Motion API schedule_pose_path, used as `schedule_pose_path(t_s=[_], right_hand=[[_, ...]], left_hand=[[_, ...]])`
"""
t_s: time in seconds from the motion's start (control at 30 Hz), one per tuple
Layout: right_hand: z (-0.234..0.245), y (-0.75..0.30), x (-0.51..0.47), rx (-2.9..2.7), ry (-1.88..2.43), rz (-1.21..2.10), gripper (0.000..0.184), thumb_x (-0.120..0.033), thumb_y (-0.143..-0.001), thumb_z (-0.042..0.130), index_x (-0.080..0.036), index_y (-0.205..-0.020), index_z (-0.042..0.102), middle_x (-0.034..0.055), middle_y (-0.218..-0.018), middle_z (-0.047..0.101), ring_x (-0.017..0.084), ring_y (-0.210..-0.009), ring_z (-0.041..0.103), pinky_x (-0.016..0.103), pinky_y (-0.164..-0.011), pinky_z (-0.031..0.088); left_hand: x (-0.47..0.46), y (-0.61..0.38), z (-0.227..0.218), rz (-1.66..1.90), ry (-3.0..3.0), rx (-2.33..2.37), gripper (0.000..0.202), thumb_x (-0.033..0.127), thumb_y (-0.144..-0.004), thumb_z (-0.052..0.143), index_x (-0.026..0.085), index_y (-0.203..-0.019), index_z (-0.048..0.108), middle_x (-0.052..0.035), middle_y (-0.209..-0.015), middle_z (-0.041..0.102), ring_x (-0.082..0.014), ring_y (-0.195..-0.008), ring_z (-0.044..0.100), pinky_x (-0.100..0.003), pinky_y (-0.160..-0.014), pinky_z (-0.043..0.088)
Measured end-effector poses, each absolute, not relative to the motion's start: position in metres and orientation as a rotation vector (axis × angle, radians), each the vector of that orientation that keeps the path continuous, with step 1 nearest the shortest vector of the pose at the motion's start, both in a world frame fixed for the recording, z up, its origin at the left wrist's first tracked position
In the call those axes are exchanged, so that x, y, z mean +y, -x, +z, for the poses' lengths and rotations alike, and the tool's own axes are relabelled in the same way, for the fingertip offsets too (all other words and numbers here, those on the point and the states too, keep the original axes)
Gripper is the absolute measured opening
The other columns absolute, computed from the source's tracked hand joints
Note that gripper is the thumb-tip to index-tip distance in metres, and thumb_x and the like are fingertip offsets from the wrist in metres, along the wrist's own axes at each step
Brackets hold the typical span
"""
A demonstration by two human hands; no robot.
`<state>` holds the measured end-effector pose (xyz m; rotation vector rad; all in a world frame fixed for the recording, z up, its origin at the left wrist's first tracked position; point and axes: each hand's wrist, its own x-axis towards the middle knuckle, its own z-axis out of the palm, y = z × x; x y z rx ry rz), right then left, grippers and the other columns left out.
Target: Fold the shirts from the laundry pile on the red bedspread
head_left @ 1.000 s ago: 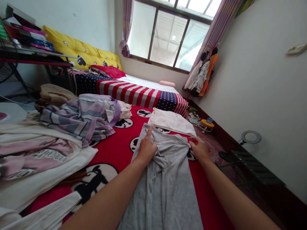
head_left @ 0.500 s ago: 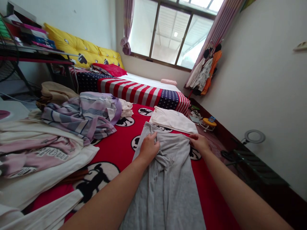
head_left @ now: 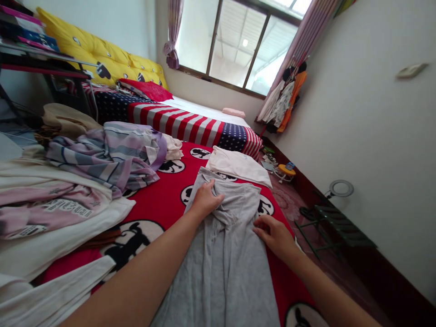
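Observation:
A pair of light grey pants (head_left: 235,254) lies lengthwise in front of me, waistband away from me, with wrinkles gathered near the crotch. My left hand (head_left: 205,202) rests on the upper left of the pants, its thumb and index finger apart; its other fingers are mostly hidden. At the right edge of the pants, below the waistband, is my right hand (head_left: 275,234). Its thumb and fingers are parted, with the tips at the cloth. Just beyond the waistband lies a folded white garment (head_left: 238,165).
Beneath everything is a red blanket (head_left: 163,200) with black-and-white cartoon prints. A plaid shirt (head_left: 119,152) and a white-and-pink garment (head_left: 64,209) lie heaped at left. Past the right edge stand a dark folding chair (head_left: 340,227) and a yellow stool (head_left: 286,170).
My right hand has moved from the waistband's right corner down along the pants' side edge. The left hand stays near the upper left, its fingers more spread. The view has shifted slightly.

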<state>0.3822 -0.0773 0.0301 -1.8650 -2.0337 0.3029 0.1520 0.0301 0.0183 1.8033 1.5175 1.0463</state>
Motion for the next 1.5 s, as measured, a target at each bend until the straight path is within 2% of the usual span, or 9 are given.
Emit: schedule_pose_path(t_s=[0.13,0.37,0.53,0.73,0.87,1.07,1.2,1.37,1.5], right_hand=[[0.039,-0.385,-0.078,-2.055,1.889,0.27,0.011,-0.031,-0.079,0.054,-0.021,-0.074,0.059,0.0006,-0.073,0.065,0.016,-0.068,0.057,0.025,-0.062,0.039],[0.049,-0.415,-0.092,-2.06,1.937,0.265,0.017,-0.034,-0.079,0.054,-0.021,-0.071,0.062,0.001,-0.069,0.066,0.017,-0.064,0.058,0.025,-0.061,0.04],[0.038,-0.418,-0.084,-2.075,2.02,0.346,0.014,-0.028,-0.074,0.054,-0.021,-0.067,0.065,0.0009,-0.066,0.067,0.016,-0.063,0.059,0.025,-0.059,0.039],[0.042,-0.412,-0.039,-1.82,2.059,0.251,0.027,-0.04,-0.074,0.055,-0.019,-0.064,0.067,0.0031,-0.067,0.069,0.018,-0.063,0.061,0.025,-0.058,0.039],[0.039,-0.405,-0.027,-1.751,2.029,0.229,0.02,-0.034,-0.071,0.058,-0.019,-0.06,0.065,0.0028,-0.065,0.069,0.018,-0.064,0.063,0.024,-0.059,0.04],[0.04,-0.411,-0.033,-1.693,2.319,0.041,0.015,-0.032,-0.067,0.058,-0.022,-0.061,0.066,0.0038,-0.064,0.068,0.02,-0.065,0.062,0.026,-0.052,0.034],[0.052,-0.403,-0.018,-1.736,2.349,-0.144,0.014,-0.028,-0.07,0.057,-0.023,-0.077,0.069,0.0046,-0.08,0.071,0.022,-0.073,0.063,0.027,-0.055,0.035],[0.056,-0.386,0.022,-1.841,1.999,-0.198,0.026,-0.016,-0.076,0.052,-0.019,-0.096,0.067,0.0068,-0.102,0.069,0.019,-0.092,0.062,0.027,-0.077,0.042],[0.046,-0.388,0.049,-1.886,1.968,-0.099,0.03,-0.024,-0.077,0.059,-0.019,-0.106,0.067,0.0064,-0.101,0.07,0.018,-0.089,0.063,0.025,-0.076,0.044]], left_hand=[[0.031,-0.15,0.018,1.047,-1.808,1.532,0.067,0.025,-0.07,0.064,0.007,-0.133,0.049,-0.0182,-0.13,0.056,-0.0247,-0.119,0.054,-0.03,-0.101,0.038],[0.033,-0.151,0.013,1.025,-1.886,1.595,0.067,0.018,-0.069,0.062,0.003,-0.133,0.048,-0.0199,-0.12,0.06,-0.0257,-0.112,0.058,-0.029,-0.097,0.042],[0.032,-0.152,0.008,1.033,-1.97,1.61,0.065,0.017,-0.069,0.062,0.007,-0.132,0.051,-0.017,-0.113,0.062,-0.0267,-0.104,0.06,-0.032,-0.094,0.045],[0.032,-0.152,0.007,1.094,-1.967,1.544,0.058,0.017,-0.069,0.065,0.015,-0.126,0.058,-0.0123,-0.109,0.061,-0.0245,-0.099,0.061,-0.031,-0.09,0.047],[0.031,-0.151,0.008,1.103,-1.96,1.524,0.054,0.024,-0.072,0.068,0.014,-0.124,0.058,-0.0117,-0.111,0.06,-0.0247,-0.101,0.06,-0.033,-0.093,0.046],[0.033,-0.152,0.006,1.104,-1.976,1.525,0.054,0.023,-0.071,0.069,0.015,-0.123,0.058,-0.0109,-0.11,0.059,-0.0241,-0.1,0.059,-0.033,-0.092,0.046],[0.033,-0.152,0.007,1.103,-1.954,1.535,0.051,0.024,-0.075,0.067,0.012,-0.123,0.059,-0.0127,-0.11,0.06,-0.0241,-0.101,0.059,-0.032,-0.093,0.045],[0.032,-0.151,0.008,1.114,-1.967,1.492,0.046,0.022,-0.077,0.065,0.013,-0.122,0.061,-0.0126,-0.11,0.062,-0.0236,-0.101,0.06,-0.032,-0.093,0.045],[0.031,-0.15,0.009,1.121,-1.933,1.483,0.043,0.027,-0.079,0.065,0.014,-0.12,0.063,-0.0123,-0.109,0.063,-0.0229,-0.099,0.061,-0.032,-0.092,0.046]])
